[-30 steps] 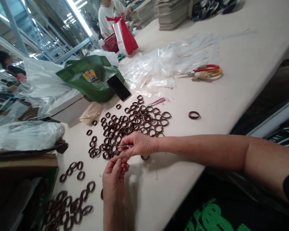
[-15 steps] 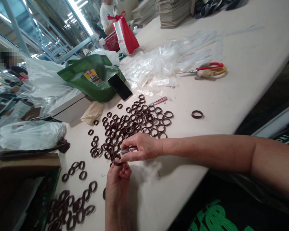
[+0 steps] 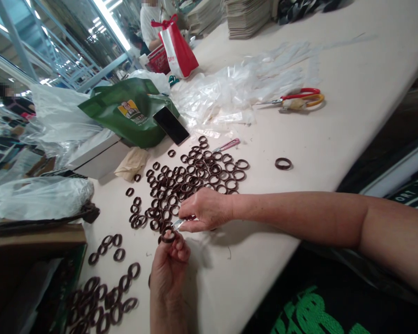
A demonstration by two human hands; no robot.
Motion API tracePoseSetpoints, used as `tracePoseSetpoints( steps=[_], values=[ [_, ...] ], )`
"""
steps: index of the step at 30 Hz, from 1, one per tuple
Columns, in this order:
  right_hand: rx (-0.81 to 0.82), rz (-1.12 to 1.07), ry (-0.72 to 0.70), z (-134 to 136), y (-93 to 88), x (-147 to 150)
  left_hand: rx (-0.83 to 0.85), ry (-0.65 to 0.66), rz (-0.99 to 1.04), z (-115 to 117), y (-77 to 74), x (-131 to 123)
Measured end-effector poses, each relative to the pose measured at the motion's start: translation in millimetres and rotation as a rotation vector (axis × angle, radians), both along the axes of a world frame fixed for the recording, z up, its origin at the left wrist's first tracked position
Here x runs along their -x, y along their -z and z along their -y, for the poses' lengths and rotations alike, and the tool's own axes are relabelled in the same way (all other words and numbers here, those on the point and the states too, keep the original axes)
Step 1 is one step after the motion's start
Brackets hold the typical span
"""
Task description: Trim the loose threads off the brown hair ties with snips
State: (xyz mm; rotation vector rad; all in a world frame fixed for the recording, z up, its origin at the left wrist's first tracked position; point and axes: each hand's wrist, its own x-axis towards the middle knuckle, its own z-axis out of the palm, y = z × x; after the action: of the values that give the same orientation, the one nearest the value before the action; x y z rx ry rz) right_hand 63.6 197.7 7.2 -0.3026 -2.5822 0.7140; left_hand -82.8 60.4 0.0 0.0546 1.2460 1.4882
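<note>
Pinched in my left hand [image 3: 172,260] is a dark brown ring-shaped loop [image 3: 167,240], held up above the table near its lower middle. My right hand [image 3: 206,209] is closed around a small cutting tool that looks like thread snips [image 3: 178,224]. Its metal tip points at the loop, at or very near its edge; contact cannot be made out. Just beyond both hands spreads a pile of similar brown loops [image 3: 186,189]. Another cluster of loops [image 3: 115,311] lies on the table to the left of my left forearm.
Pink-handled snips [image 3: 229,145] lie behind the pile, and one loop [image 3: 283,163] sits apart at right. Farther back are scissors [image 3: 301,98], a phone [image 3: 171,125], a green bag [image 3: 125,113] and clear plastic [image 3: 226,95]. An open carton [image 3: 38,235] stands at left.
The loop in my left hand has turned so its opening shows more. The snips' tip has drawn slightly away from it, showing more blade. The whole view has shifted a little.
</note>
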Motion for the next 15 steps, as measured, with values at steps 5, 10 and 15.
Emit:
tracePoseSetpoints(
  steps=[5,10,15],
  values=[
    [-0.052,0.069,-0.005,0.2,-2.0,1.1,0.038,0.041,-0.041,-1.8,0.5,-4.2],
    [-0.063,0.110,0.001,1.6,-4.9,1.0,0.058,0.051,-0.108,-4.6,-1.2,-7.4],
    [-0.040,0.126,-0.009,1.7,-5.6,0.6,0.059,0.086,-0.160,-4.0,0.8,-6.7]
  ],
)
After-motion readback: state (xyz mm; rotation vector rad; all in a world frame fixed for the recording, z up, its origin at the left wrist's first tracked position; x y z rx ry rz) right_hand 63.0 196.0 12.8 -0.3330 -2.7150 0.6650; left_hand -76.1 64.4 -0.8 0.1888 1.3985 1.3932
